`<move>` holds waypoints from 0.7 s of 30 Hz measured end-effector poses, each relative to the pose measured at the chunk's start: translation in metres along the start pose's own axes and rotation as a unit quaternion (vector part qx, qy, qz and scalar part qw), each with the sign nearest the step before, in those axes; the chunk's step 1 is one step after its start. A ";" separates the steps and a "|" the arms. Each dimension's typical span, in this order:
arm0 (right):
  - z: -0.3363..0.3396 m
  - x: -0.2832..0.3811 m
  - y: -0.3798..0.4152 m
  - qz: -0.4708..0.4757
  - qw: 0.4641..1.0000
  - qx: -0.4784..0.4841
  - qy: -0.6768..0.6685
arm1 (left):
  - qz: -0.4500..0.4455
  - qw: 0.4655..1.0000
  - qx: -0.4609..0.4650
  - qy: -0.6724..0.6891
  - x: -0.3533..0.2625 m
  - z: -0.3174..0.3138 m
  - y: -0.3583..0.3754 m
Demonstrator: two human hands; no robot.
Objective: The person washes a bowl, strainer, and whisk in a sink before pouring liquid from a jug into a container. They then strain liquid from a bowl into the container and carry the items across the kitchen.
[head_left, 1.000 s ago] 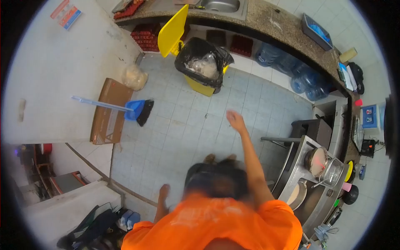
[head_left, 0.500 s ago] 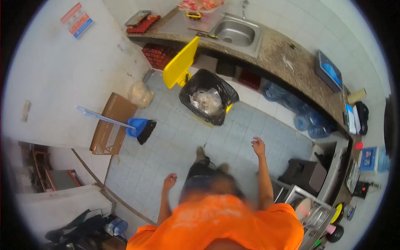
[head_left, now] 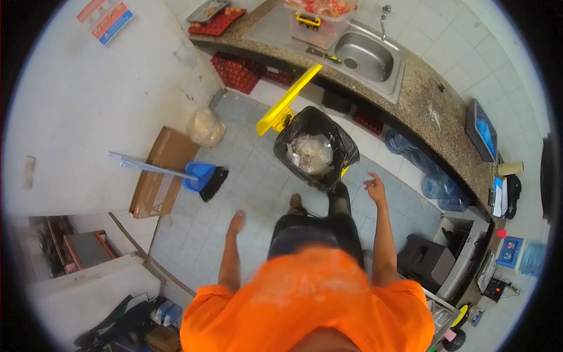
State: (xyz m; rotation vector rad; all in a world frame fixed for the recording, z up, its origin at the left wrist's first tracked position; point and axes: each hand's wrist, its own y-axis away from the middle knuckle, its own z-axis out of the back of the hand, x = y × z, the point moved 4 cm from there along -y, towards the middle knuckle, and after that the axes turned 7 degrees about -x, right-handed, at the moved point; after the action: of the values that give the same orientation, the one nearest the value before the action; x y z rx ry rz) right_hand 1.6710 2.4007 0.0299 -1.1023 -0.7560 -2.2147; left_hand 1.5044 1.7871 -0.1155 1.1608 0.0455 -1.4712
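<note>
Over the tiled floor my left hand point(head_left: 236, 222) hangs in the air, touching nothing; its fingers are blurred. My right hand point(head_left: 374, 186) holds nothing, its fingers apart, just right of the bin. A bin lined with a black bag point(head_left: 346, 146) stands in front of my feet, with clear plastic waste point(head_left: 311, 154) inside. Its yellow lid point(head_left: 287, 102) is raised on the far left side. One of my feet is close against the bin's near side.
A granite counter point(head_left: 428, 97) curves along the far side, with a sink point(head_left: 366, 56), a knife point(head_left: 324, 56) and a plastic box point(head_left: 319, 26). Water bottles point(head_left: 431, 185) lie underneath. To the left are a blue dustpan point(head_left: 199, 176), flattened cardboard point(head_left: 161, 170) and a tied bag point(head_left: 206, 128).
I have stepped closer to the bin, one foot now beside it. My right hand is nearer the bin, and my left hand has moved slightly further forward.
</note>
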 end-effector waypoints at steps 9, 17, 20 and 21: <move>-0.058 0.068 -0.072 -0.040 0.992 0.104 -0.068 | 0.184 0.982 -0.005 0.032 0.094 -0.084 0.230; -0.010 -0.096 0.025 -0.181 0.971 0.017 -0.154 | 0.230 0.972 -0.027 0.032 0.065 0.010 0.116; 0.016 -0.169 0.119 -0.287 0.942 -0.063 -0.163 | 0.237 0.959 -0.104 0.117 0.019 0.083 0.024; 0.019 -0.194 0.152 -0.306 0.932 -0.090 -0.173 | 0.190 0.960 -0.126 0.163 -0.004 0.104 -0.008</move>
State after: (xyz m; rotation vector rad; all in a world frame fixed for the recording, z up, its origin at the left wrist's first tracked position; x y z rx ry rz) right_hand 1.8845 2.3513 -0.0853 -1.5357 -1.1967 -2.6708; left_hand 1.4337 1.7283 -0.0653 1.1187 0.2182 -0.8990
